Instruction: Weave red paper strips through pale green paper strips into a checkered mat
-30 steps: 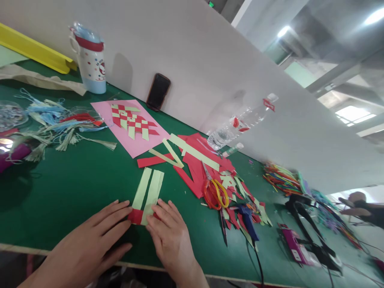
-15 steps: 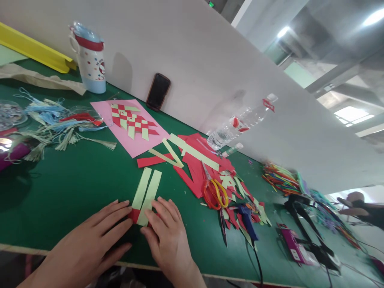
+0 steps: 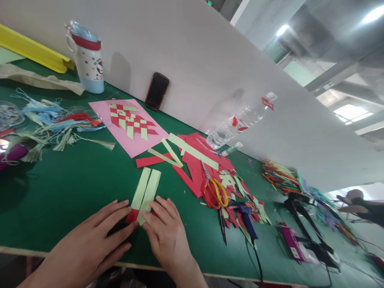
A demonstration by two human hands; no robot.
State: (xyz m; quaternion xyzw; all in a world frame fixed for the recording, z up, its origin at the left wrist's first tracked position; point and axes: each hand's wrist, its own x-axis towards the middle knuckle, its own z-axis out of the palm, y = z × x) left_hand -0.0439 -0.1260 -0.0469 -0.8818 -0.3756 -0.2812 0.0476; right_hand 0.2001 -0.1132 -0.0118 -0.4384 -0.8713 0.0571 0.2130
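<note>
Two pale green paper strips (image 3: 144, 192) lie side by side on the green tabletop (image 3: 54, 192), crossing a short red paper strip (image 3: 132, 216) near their lower ends. My left hand (image 3: 93, 236) lies flat on the table, its fingertips at the red strip's left end. My right hand (image 3: 168, 236) presses its fingers on the lower part of the green strips. The hands nearly meet there and hide the strips' lower ends and the red strip's right end.
A woven red-and-green paper piece (image 3: 132, 122) lies on a pink sheet (image 3: 100, 110). Right of it are red paper scraps (image 3: 195, 176), orange-handled scissors (image 3: 213, 192), and a blue glue gun (image 3: 247, 220). A plastic bottle (image 3: 237, 126) and a phone (image 3: 156, 91) stand behind. A person (image 3: 355, 208) is far right.
My right hand has shifted left onto the green strips. The red strip's left end has moved slightly left, and my left fingers have moved with it. The view has tilted slightly.
</note>
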